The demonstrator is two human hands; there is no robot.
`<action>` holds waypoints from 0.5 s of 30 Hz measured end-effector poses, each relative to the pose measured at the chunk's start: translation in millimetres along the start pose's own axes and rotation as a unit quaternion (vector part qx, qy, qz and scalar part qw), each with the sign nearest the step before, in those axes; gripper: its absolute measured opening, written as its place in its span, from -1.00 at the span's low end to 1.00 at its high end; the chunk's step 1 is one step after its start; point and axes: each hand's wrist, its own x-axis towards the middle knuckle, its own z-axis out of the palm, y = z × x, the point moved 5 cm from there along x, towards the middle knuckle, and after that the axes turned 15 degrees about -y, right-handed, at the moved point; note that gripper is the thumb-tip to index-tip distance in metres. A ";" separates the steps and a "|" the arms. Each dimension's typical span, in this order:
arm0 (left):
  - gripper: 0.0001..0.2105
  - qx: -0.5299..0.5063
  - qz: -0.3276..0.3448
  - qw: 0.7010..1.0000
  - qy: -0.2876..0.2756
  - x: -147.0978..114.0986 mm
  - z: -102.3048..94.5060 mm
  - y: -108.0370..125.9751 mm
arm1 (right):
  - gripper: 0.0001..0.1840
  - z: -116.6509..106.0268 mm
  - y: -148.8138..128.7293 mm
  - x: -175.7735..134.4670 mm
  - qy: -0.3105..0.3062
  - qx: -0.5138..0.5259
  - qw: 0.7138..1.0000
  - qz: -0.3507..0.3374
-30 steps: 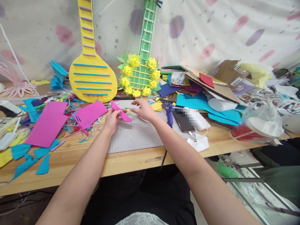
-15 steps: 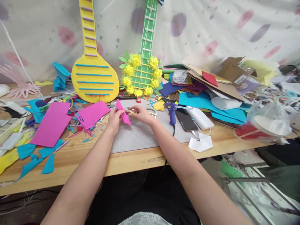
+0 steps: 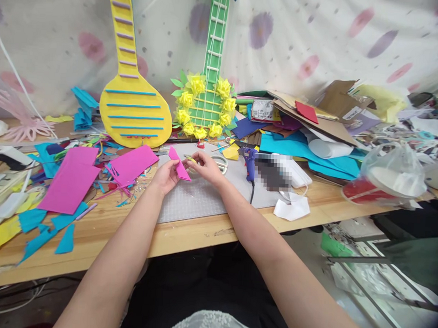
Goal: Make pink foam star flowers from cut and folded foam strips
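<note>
My left hand grips a folded magenta piece of paper or craft foam between thumb and fingers, above the grey cutting mat. Close by on its right, my right hand is pinched around a small yellow tool; its kind is not clear, as the fingers cover most of it. Light-handled scissors lie on the mat just past my right hand. Further right rests a blue glue gun.
Magenta sheets and blue scraps lie on the left. At the back stand a yellow paper instrument and a green one with yellow flowers. A plastic bag with a red container sits right.
My left hand has turned slightly, with its palm more open to view, still holding the magenta piece. My right hand stays almost in place. The whole view has shifted a little.
</note>
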 end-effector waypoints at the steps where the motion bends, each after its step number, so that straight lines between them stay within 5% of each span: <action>1: -0.87 0.002 0.000 1.000 0.000 0.1 -0.2 -0.1 | -0.76 0.2 0.4 0.4 0.000 -0.001 1.000 -0.001; 15: -0.95 0.093 0.067 0.993 0.025 0.1 -2.5 8.1 | -0.66 0.2 -2.4 -2.4 -0.014 0.086 0.996 -0.022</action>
